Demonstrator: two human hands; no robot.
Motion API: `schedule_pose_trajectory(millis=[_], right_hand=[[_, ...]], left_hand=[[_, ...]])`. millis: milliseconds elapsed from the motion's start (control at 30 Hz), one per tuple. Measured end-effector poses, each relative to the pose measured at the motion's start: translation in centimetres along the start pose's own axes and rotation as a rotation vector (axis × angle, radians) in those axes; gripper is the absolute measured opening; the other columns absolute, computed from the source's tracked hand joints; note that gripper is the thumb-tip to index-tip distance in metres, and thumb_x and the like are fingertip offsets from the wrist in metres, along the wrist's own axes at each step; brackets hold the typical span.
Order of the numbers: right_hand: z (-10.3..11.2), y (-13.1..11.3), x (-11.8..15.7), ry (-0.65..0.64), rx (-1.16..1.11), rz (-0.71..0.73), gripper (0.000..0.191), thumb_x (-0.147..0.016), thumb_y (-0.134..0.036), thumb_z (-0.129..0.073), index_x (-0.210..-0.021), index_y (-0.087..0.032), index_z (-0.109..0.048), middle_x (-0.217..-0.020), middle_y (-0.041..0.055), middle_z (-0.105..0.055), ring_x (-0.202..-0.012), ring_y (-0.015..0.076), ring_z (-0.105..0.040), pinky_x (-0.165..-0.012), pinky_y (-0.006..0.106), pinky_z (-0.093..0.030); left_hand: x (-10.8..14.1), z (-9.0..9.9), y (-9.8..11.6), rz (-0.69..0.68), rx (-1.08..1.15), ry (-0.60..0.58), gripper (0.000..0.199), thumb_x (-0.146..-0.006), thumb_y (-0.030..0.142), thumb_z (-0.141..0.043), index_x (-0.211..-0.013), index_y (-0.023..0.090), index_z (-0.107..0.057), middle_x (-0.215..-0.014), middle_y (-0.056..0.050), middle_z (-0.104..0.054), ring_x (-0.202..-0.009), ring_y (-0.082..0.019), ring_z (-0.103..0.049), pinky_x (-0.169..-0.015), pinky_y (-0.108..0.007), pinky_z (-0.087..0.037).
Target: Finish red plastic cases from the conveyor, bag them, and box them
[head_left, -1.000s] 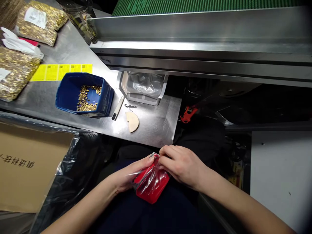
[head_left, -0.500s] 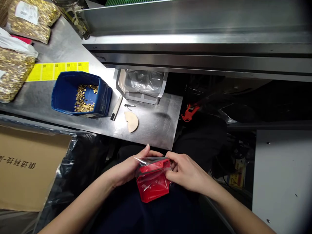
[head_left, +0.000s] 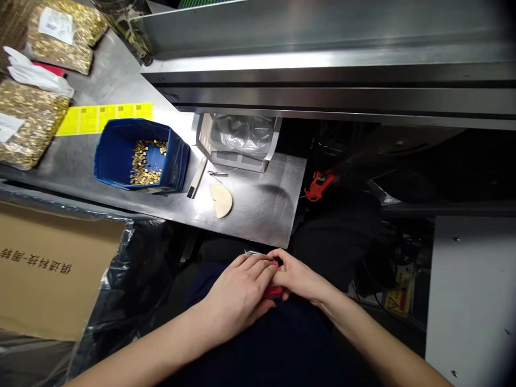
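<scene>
My left hand (head_left: 242,287) is wrapped over a red plastic box-shaped piece (head_left: 273,292), low in front of my body. Most of the piece is hidden behind that hand's back and fingers. On its right side, my right hand (head_left: 297,278) grips the edge with curled fingers. A bit of clear plastic film shows above the fingers, at the top of the piece. Beyond the hands, on the metal table (head_left: 258,215), lie a beige disc with a cut-out (head_left: 221,201), a pale-handled tool with a dark end (head_left: 197,178) and small metal tweezers (head_left: 217,173).
A blue bin (head_left: 115,156) holds small brass parts. Behind the tools stands a grey bin (head_left: 237,159) with clear bags. Bags of brass parts (head_left: 32,121) and yellow labels (head_left: 102,118) lie left. A metal beam (head_left: 322,97) crosses above; a cardboard box (head_left: 48,285) stands near left.
My left hand has turned and closed over the red piece, covering most of it. My right hand still grips its right side. The view has shifted slightly.
</scene>
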State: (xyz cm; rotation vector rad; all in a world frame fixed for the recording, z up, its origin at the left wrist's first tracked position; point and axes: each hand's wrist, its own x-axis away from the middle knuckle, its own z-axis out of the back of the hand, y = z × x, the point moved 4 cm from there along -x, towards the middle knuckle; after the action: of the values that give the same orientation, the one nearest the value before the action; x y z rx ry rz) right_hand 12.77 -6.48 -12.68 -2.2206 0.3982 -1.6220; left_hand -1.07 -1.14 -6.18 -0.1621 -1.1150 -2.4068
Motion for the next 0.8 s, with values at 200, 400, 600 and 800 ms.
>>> schedule_pose_trajectory(millis=[200,400,600,800], right_hand=[[0.2,1.0,0.6,-0.176,-0.203,-0.002,0.054,-0.086,-0.050,-0.074,-0.125,-0.017,-0.055,-0.079,0.0016,-0.073,-0.058,0.0112,-0.069,-0.055,0.019,-0.053],[0.1,0.3,1.8,-0.269,-0.266,0.139,0.054,-0.091,-0.052,-0.075,-0.126,-0.015,-0.058,-0.084,0.0059,-0.076,-0.076,0.0143,-0.074,-0.069,0.022,-0.056],[-1.0,-1.9,2.2,-0.276,-0.078,0.245,0.052,-0.097,-0.057,-0.063,-0.131,-0.018,-0.057,-0.085,0.0039,-0.073,-0.073,0.0161,-0.071,-0.066,0.026,-0.051],[-1.0,-3.4,2.7,-0.166,0.048,0.275,0.040,-0.099,-0.057,-0.059,-0.120,-0.023,-0.064,-0.090,0.0023,-0.067,-0.077,0.0157,-0.062,-0.072,0.030,-0.049]], left_hand=[[0.9,-0.2,-1.1,0.101,0.248,0.058,0.067,-0.077,0.029,-0.088,-0.133,0.021,-0.052,-0.133,-0.010,-0.069,-0.124,-0.031,-0.064,-0.106,-0.047,-0.051],[1.9,0.3,-2.2,0.107,0.551,0.212,0.050,-0.080,0.022,-0.080,-0.126,0.025,-0.062,-0.132,-0.007,-0.070,-0.123,-0.027,-0.065,-0.105,-0.037,-0.052],[3.9,2.9,-3.7,0.180,0.824,0.309,0.038,-0.078,0.028,-0.082,-0.115,0.021,-0.072,-0.117,-0.010,-0.073,-0.110,-0.028,-0.068,-0.099,-0.037,-0.053],[14.9,8.3,-8.2,0.389,1.222,0.916,0.045,-0.079,0.058,-0.071,-0.101,0.019,-0.075,-0.109,-0.009,-0.069,-0.084,-0.026,-0.069,-0.070,-0.034,-0.058]])
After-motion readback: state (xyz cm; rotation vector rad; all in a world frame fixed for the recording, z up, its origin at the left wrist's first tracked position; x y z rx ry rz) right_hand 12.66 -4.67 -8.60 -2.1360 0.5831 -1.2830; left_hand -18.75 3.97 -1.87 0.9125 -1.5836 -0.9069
